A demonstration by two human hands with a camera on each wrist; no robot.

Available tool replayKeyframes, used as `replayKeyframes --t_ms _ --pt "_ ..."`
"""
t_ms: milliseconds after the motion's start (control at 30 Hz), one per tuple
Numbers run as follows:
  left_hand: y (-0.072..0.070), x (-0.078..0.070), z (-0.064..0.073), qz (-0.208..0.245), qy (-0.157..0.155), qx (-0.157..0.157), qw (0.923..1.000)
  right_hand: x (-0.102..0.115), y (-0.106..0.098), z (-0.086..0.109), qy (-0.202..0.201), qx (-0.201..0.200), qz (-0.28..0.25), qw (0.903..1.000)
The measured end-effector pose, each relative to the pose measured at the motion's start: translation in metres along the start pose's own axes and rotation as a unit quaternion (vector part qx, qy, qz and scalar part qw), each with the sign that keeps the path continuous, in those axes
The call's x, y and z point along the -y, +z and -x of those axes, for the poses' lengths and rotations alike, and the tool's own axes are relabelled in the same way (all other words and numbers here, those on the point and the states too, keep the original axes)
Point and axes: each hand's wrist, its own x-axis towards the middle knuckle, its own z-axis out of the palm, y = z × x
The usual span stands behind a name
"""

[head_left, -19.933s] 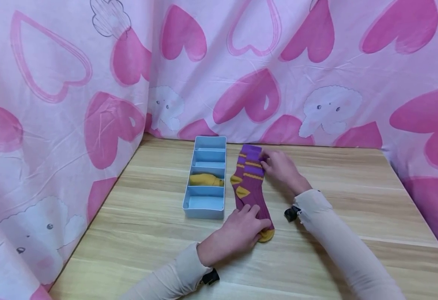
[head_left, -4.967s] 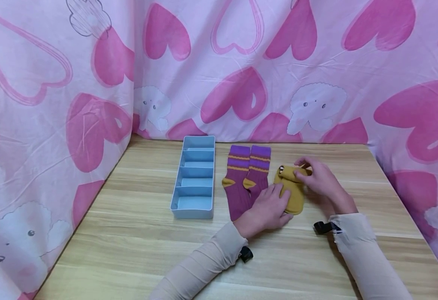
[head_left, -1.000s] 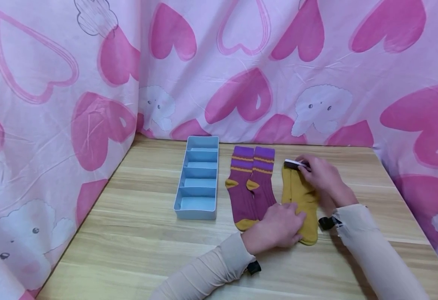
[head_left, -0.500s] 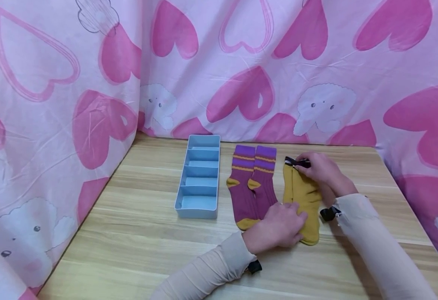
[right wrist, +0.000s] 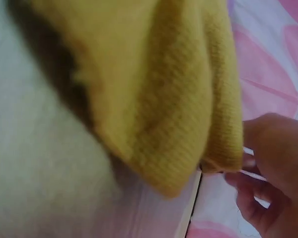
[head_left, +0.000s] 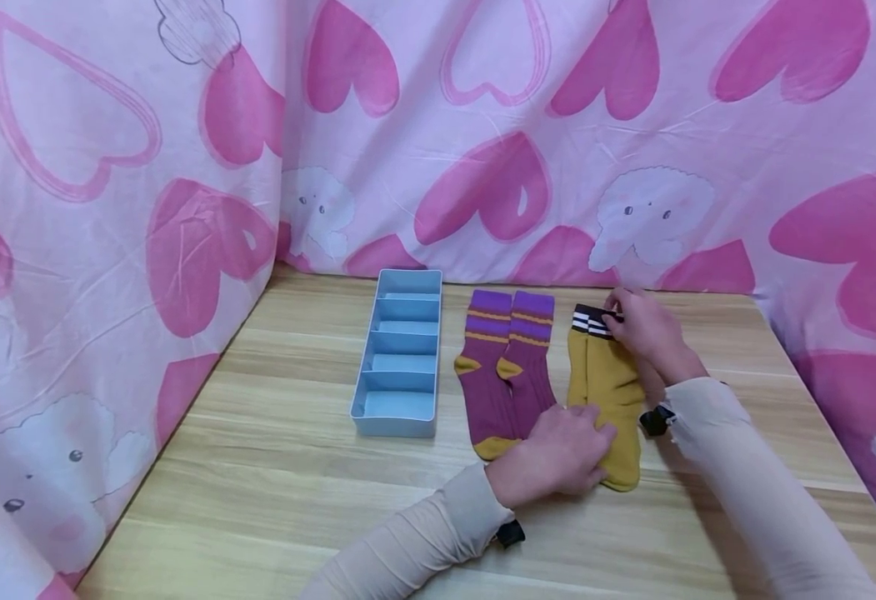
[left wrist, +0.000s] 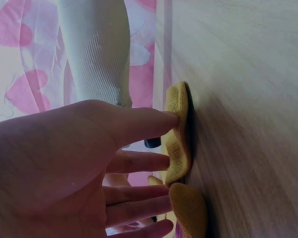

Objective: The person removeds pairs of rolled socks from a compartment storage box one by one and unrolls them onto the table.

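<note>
A pair of mustard-yellow socks (head_left: 613, 392) lies flat, with black cuffs striped white at the far end. My left hand (head_left: 561, 450) rests on the foot part with its fingers extended. In the left wrist view the thumb and fingertips press on the yellow fabric (left wrist: 178, 153). My right hand (head_left: 651, 333) pinches the cuff at its far right corner. Yellow knit fills much of the right wrist view, with the right hand's curled fingers (right wrist: 248, 198) at its edge. A pair of maroon socks (head_left: 486, 392) with purple striped cuffs lies just left, partly under the left forearm and hand.
A light-blue box (head_left: 396, 425) with several compartments, all bare inside, stands left of the maroon socks. Pink heart-patterned cloth (head_left: 483, 75) hangs behind and beside the wooden table (head_left: 257, 500).
Over the last second the right hand unfolded the black cuff away from me, so its white stripes show. Earlier, yellow socks sat rolled in the box; maroon ones now lie side by side.
</note>
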Motion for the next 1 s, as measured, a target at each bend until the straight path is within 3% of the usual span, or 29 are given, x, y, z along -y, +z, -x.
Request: replayKeyframes --t_ms 100,233,433,667,767,1000 --pt "0.0 0.0 0.0 -0.004 0.001 0.0 1.0 -0.002 0.0 0.0 0.013 -0.008 0.015 0.9998" --pt "0.0 0.001 0.0 -0.001 0.003 0.003 1.0 -0.002 -0.001 0.002 0.022 0.02 0.014 0.9995" --pt "-0.001 0.004 0.0 0.0 0.008 -0.001 1.0 0.0 -0.005 0.02 0.043 0.038 -0.055 0.9968" --pt "-0.001 0.009 0.0 0.027 0.013 -0.002 0.9995 -0.001 -0.004 0.048 0.014 0.073 -0.105 0.9917" --pt "0.0 0.012 -0.002 0.04 0.011 -0.019 0.9989 -0.001 0.0 0.058 -0.003 0.066 -0.098 0.993" --pt "0.013 0.018 -0.012 0.063 0.009 -0.112 0.9917 0.001 0.006 0.073 -0.016 0.051 -0.098 0.9937"
